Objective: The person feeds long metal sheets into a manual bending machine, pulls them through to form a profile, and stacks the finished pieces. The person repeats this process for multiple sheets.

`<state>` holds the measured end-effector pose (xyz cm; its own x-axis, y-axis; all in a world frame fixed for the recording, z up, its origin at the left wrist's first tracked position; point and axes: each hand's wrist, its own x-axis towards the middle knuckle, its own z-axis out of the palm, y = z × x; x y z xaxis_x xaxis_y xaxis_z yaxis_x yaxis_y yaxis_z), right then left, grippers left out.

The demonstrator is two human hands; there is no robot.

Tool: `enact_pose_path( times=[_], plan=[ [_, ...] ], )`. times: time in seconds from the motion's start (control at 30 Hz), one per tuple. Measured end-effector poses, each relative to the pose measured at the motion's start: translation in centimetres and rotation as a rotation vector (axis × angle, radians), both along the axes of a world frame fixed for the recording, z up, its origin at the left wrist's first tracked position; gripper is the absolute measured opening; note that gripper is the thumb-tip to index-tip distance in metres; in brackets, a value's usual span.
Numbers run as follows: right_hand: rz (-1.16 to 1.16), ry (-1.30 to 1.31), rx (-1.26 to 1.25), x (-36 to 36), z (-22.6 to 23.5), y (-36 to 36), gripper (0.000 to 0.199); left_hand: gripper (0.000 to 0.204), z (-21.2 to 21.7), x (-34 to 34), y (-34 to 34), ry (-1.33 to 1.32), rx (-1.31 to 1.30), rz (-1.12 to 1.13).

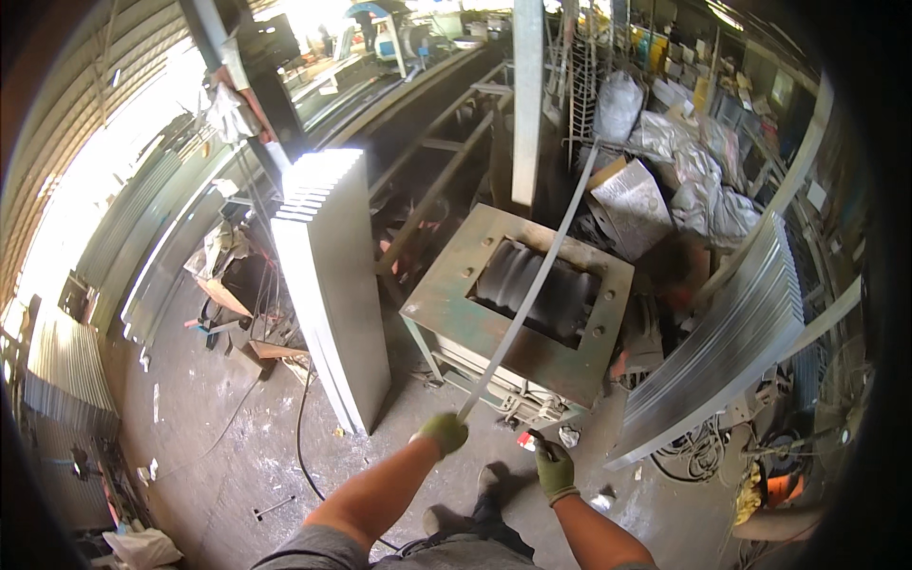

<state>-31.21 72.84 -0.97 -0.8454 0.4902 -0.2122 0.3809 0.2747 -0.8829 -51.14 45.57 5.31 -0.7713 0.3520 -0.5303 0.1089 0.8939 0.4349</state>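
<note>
While left hand [442,434] clenched strip [527,299], apparently steadying it across machine [448,271], right hand [555,469] hung half-curled, hold unclear; next move likely needed careful aim.

Beneath the strip [542,267] the machine [570,302] separates left stack [340,294] from right stack [722,350].

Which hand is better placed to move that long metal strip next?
Probably the left: the gloved left hand has its grip at the near end of the long metal strip, which crosses the view of the green-topped machine. The gloved right hand is apart from the strip.
</note>
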Motion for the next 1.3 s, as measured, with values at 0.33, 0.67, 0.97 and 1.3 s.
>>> enact_pose_path(
  times=[0.33,0.67,0.97,1.3],
  plan=[
    [0.367,0.614,0.547,-6.9,8.3,-14.5,0.036,0.033,-5.6,33.9,-29.4,-0.144,-0.09,0.233],
    [0.683,0.49,0.539,-1.1,10.2,-22.1,0.035,0.052,-9.8,43.7,-41.5,-0.138,0.199,0.395],
    [0.296,0.57,0.802,-20.7,9.3,-9.9,0.028,0.047,2.5,24.8,-21.9,0.074,0.127,0.52],
    [0.282,0.41,1.05,-34.2,8.1,0.1,0.022,0.075,6.3,12.1,-9.2,-0.187,0.258,0.499]
  ],
)
